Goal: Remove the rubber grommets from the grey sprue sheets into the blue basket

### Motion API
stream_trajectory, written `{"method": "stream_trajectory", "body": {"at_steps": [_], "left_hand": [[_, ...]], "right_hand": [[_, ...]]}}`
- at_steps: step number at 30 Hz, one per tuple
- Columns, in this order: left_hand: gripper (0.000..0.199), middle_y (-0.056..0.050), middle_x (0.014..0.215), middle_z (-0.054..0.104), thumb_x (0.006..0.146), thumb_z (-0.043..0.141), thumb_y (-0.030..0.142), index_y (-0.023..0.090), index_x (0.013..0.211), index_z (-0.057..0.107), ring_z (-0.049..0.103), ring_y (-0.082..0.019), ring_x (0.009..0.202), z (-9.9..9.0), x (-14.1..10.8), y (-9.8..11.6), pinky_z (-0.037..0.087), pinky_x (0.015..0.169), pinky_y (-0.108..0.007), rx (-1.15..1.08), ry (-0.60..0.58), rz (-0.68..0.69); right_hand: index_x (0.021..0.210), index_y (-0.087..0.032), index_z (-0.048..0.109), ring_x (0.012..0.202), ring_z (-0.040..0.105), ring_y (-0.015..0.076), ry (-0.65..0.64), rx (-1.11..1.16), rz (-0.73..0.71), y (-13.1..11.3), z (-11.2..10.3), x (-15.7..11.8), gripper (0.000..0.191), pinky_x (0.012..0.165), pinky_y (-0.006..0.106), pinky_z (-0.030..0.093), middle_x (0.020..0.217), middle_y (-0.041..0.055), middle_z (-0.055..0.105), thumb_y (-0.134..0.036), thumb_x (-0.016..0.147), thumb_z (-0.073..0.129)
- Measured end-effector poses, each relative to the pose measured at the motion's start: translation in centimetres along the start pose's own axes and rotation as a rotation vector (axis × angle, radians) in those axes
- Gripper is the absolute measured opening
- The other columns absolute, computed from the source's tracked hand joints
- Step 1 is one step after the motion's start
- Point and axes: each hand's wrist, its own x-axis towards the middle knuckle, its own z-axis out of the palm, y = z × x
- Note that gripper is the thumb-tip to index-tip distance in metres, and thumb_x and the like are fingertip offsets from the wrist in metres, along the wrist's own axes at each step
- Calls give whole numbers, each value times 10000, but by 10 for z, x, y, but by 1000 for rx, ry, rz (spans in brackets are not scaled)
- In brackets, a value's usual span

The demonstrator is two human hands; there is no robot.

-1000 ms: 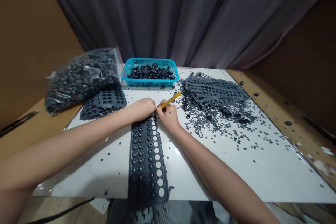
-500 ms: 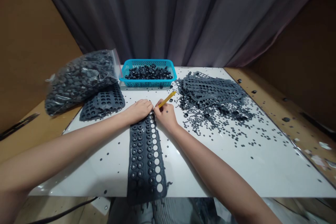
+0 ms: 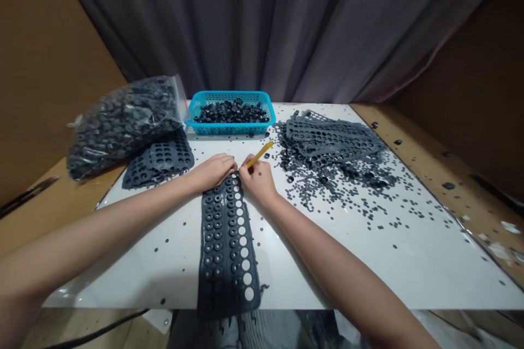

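A black rubber sheet with rows of moulded rings lies lengthwise toward me, its near end hanging over the table edge. Its right-hand row is a line of round open holes. At the sheet's far end my left hand rests with its fingers curled down on it; what the fingertips pinch is hidden. My right hand is closed around a thin yellow stick-like tool, held like a pen with its upper end tilted right. Both hands' fingertips nearly meet at the top of the holed row.
A blue basket of small black rubber parts stands at the back. On the left, a full clear bag leans over more rubber sheets. Holed sheets are piled on the right, among many scattered black discs.
Hands, sheet and yellow tool stay almost in place. The whole view has shifted very slightly.
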Motion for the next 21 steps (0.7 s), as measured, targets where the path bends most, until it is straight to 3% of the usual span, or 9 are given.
{"method": "stream_trajectory", "body": {"at_steps": [13,21], "left_hand": [[188,-70,831,579,897,347,206,165,854,526,529,-191,825,-1,-5,-1,435,760,-318,-150,87,-64],[158,-40,822,605,876,410,255,169,853,541,558,-172,781,-1,-8,2,419,745,-295,-376,157,-306]], "right_hand": [[652,-173,528,477,466,115,-8,10,16,-3,-2,0,106,528,221,345,514,-11,516,-170,716,445],[676,-172,532,468,476,117,-4,-10,1,-2,-1,0,104,519,219,345,492,-19,493,-167,731,443]]}}
